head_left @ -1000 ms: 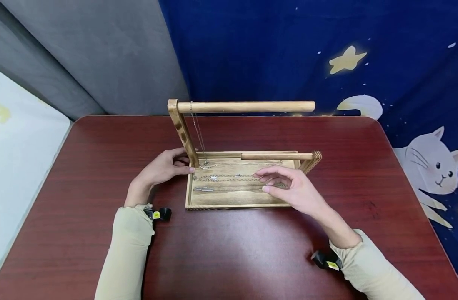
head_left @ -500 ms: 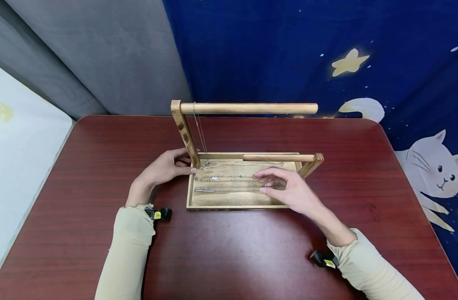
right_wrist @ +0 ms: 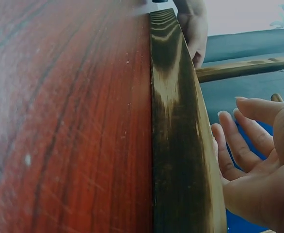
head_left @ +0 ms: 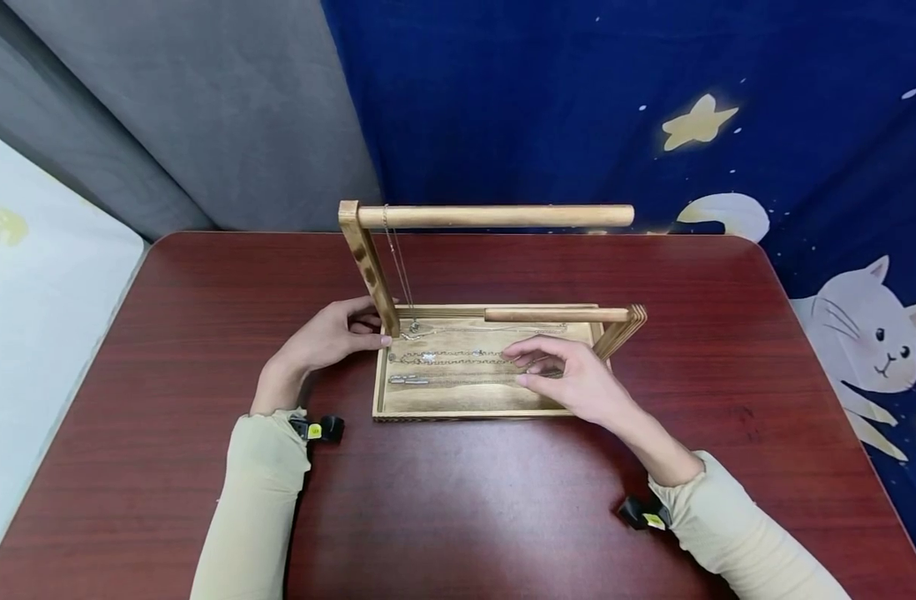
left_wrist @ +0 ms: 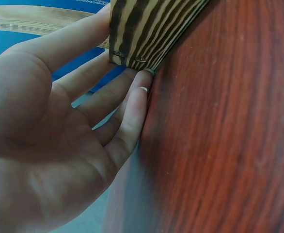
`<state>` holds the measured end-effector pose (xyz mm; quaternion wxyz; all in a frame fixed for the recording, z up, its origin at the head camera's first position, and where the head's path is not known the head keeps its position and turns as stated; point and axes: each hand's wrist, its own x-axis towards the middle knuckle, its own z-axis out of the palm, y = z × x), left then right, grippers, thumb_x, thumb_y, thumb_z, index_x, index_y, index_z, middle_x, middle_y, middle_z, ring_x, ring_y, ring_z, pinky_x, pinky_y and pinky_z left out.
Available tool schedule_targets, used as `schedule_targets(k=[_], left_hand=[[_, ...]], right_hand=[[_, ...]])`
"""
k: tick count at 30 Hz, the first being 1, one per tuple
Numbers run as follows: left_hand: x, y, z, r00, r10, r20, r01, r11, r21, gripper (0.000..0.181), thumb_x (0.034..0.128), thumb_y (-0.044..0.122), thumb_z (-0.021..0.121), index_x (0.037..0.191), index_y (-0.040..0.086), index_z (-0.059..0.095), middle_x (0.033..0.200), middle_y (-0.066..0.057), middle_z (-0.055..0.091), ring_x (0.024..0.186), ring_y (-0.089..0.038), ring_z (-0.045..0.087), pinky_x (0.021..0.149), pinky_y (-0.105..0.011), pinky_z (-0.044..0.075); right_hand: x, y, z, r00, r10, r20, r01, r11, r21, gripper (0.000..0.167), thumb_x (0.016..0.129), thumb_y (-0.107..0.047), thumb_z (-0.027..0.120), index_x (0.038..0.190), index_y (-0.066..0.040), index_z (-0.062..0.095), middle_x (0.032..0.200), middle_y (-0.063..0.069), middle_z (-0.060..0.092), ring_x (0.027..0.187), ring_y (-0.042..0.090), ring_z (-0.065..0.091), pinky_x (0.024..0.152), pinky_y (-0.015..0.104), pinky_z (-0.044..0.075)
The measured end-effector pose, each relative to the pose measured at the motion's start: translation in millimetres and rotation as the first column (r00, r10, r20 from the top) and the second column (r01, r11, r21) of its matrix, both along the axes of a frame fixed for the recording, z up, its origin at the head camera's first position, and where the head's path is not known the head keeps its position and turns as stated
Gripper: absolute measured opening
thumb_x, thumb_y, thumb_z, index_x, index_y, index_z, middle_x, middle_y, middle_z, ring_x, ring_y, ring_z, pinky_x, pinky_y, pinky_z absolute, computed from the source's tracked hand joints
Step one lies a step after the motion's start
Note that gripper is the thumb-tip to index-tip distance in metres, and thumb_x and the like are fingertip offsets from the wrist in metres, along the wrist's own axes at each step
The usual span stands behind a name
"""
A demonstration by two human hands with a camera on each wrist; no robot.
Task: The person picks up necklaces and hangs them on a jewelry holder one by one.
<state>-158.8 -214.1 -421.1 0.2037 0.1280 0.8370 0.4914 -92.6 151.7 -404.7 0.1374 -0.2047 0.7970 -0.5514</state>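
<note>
A wooden jewelry stand has a tray base (head_left: 473, 414), a tall left post with a long upper rod (head_left: 495, 217), and a short lower rod (head_left: 555, 315) on the right. My left hand (head_left: 322, 337) grips the tray's left end beside the post, thumb at the rim and fingers round the back corner (left_wrist: 127, 53). From the upper rod hangs a thin necklace (head_left: 400, 267). Inside the tray lie a chain necklace (head_left: 442, 358), a necklace with silvery bar pendants (head_left: 408, 380) and a fine chain (head_left: 488, 328). Over the tray's right half, my right hand (head_left: 578, 379) holds nothing visible, fingers loosely bent.
The stand rests on a reddish-brown table (head_left: 458, 508). Behind it hang a grey curtain (head_left: 225, 108) and a blue curtain (head_left: 518, 100) printed with stars and a cat. The lower rod's angled support (head_left: 620, 332) rises close to my right hand.
My right hand has shifted slightly to the left above the tray. My left hand keeps its hold on the stand, and the necklaces look unmoved.
</note>
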Motion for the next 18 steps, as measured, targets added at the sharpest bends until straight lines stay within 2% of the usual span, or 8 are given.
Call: schedule_targets(k=[6, 18], left_hand=[[0.3, 0.5, -1.5, 1.0, 0.0, -0.01, 0.0, 1.0, 0.014, 0.05, 0.0897, 0.011, 0.075, 0.134, -0.001, 0.056, 0.117, -0.018, 0.065, 0.11, -0.029, 0.062, 0.087, -0.025, 0.049], [1.0, 0.9, 0.2, 1.0, -0.002, 0.002, 0.002, 1.0, 0.016, 0.049, 0.0896, 0.011, 0.075, 0.133, -0.001, 0.056, 0.117, -0.018, 0.065, 0.11, -0.029, 0.061, 0.087, -0.025, 0.049]], right_hand=[[-1.3, -2.6, -3.0, 1.0, -0.011, -0.029, 0.011, 1.0, 0.02, 0.031, 0.089, -0.005, 0.073, 0.118, -0.014, 0.072, 0.115, 0.009, 0.071, 0.091, 0.019, 0.067, 0.079, 0.031, 0.054], [-4.7, -8.8, -9.1, 1.0, -0.022, -0.012, 0.023, 0.997, 0.071, 0.03, 0.088, -0.006, 0.075, 0.117, -0.013, 0.073, 0.111, 0.006, 0.073, 0.09, 0.018, 0.067, 0.078, 0.031, 0.054]])
